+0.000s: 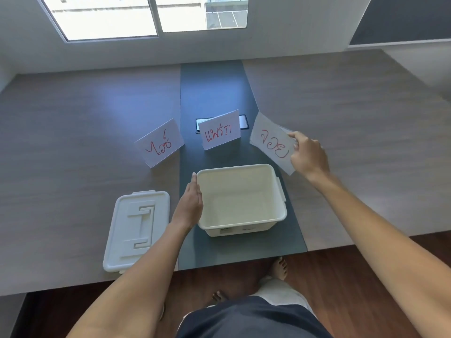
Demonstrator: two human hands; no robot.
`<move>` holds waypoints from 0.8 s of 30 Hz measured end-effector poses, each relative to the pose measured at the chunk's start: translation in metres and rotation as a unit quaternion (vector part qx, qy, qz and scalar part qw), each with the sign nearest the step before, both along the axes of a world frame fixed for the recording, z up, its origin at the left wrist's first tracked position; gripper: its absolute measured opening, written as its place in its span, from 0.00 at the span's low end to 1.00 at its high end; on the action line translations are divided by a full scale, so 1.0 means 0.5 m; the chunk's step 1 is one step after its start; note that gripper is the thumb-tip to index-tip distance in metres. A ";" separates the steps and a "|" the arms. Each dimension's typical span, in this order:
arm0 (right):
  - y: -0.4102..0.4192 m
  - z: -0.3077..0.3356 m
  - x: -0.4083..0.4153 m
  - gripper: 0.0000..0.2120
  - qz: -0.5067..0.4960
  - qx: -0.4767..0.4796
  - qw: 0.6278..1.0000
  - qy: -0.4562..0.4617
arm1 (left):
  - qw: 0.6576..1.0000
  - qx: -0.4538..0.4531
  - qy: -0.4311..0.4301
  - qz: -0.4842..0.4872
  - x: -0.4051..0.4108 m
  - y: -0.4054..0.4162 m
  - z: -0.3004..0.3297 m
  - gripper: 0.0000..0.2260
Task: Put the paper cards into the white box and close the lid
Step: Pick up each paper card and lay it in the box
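An open white box (275, 222) stands on the dark centre strip of the table, with nothing visible inside. Its white lid (122, 230) lies flat to the left. Two folded paper cards with red writing stand behind the box: the left card (159, 142) and the middle card (219, 130). My right hand (308, 154) is shut on a third card (269, 141), held tilted above the table to the right of the box's far corner. My left hand (189, 203) rests flat against the box's left wall, fingers straight, holding nothing.
A black-framed socket panel (244, 121) is set in the table behind the middle card. The table's near edge (239, 263) runs just below the box, with my bare feet on the wooden floor (341, 276). A window is in the far wall.
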State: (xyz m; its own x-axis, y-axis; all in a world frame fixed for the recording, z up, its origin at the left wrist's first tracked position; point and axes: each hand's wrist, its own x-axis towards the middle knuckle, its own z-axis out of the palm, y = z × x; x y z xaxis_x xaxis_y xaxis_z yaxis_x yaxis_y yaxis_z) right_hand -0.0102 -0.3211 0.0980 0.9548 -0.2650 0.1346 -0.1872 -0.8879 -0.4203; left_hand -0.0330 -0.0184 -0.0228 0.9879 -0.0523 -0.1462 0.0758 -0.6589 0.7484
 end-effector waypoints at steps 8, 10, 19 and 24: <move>0.042 0.016 -0.090 0.21 0.141 0.090 0.985 -0.036 | 1.000 -0.028 0.008 0.006 0.000 0.002 -0.001 0.24; 0.046 0.006 -0.109 0.20 0.185 0.111 0.976 -0.014 | 0.999 -0.035 0.009 0.009 0.000 0.004 -0.003 0.23; 0.064 -0.100 -0.139 0.19 0.271 0.111 0.947 0.131 | 0.998 -0.057 0.003 0.005 0.002 0.005 -0.009 0.24; 0.065 -0.149 -0.157 0.21 0.282 0.126 0.920 0.241 | 0.999 -0.054 -0.003 0.009 0.003 0.006 -0.012 0.24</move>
State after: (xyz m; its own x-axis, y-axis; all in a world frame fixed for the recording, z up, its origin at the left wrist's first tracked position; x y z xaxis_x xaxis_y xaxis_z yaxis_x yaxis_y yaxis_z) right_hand -0.0886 -0.2888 0.0234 0.8831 0.3252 -0.3381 0.0542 -0.7866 -0.6151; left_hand -0.0312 -0.0153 -0.0288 0.9898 -0.0488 -0.1341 0.0822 -0.5734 0.8151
